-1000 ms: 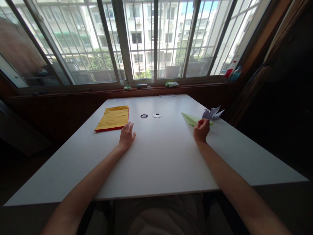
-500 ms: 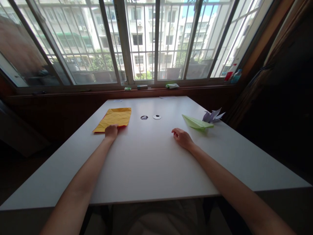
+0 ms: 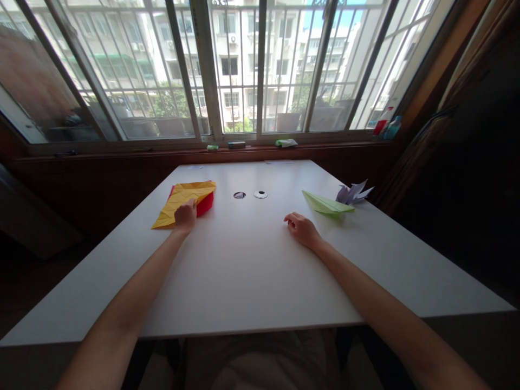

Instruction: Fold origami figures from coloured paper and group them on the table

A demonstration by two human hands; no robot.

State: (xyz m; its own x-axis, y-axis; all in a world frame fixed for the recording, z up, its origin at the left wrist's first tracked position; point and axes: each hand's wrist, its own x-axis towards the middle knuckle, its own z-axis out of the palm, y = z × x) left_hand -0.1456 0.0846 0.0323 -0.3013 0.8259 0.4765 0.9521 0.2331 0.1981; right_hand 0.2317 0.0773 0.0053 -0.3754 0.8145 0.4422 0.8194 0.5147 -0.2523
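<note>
My left hand (image 3: 186, 215) is closed on the near edge of a creased sheet of yellow paper (image 3: 179, 197), at the left of the table. The sheet is lifted and skewed at that side. Red paper (image 3: 206, 205) shows beneath it and to its right. My right hand (image 3: 303, 229) rests on the white table (image 3: 252, 271) with its fingers loosely bent, a little apart, and nothing in them. A light green paper plane (image 3: 327, 206) lies just beyond it to the right. Behind the plane sits a folded purple paper piece (image 3: 354, 193), perhaps an origami crane.
A round hole (image 3: 239, 195) and a white ring-shaped cap (image 3: 260, 194) are at the table's middle. Small packets (image 3: 286, 143) lie on the window sill. Bottles (image 3: 392, 128) stand at its right end, near a curtain (image 3: 430, 124).
My left hand has pulled the yellow sheet up and skewed it leftward, so more of the red paper shows. My right hand has barely moved.
</note>
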